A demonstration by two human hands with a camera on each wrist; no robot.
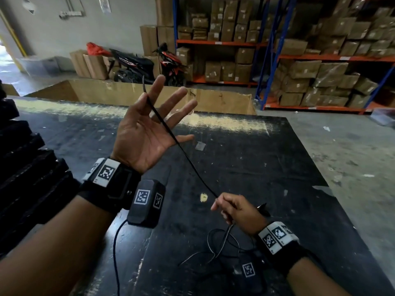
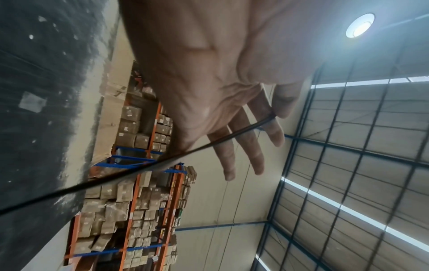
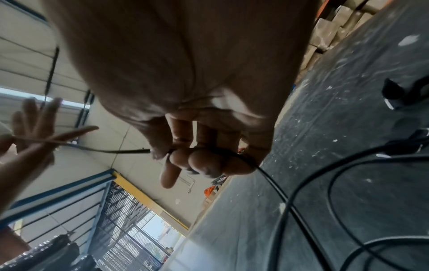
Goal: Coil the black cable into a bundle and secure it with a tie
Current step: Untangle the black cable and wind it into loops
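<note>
A thin black cable [image 1: 186, 157] runs taut between my two hands above a black table [image 1: 267, 159]. My left hand [image 1: 141, 129] is raised, palm towards me, fingers spread and straight. Its thumb pinches the cable [image 2: 139, 170] against the index finger, and a short end sticks up past the hand. Lower and to the right, my right hand [image 1: 233, 208] grips the cable [image 3: 125, 151] in curled fingers. Below that hand the rest of the cable lies in loose loops [image 1: 224, 244] on the table. I cannot pick out a tie.
A small black object [image 1: 264, 208] lies on the table just right of my right hand. Stacked black items [image 1: 21, 167] stand at the left. A large open cardboard box [image 1: 128, 92] lies behind the table, with motorbikes [image 1: 132, 63] and carton-filled shelves [image 1: 299, 60] beyond.
</note>
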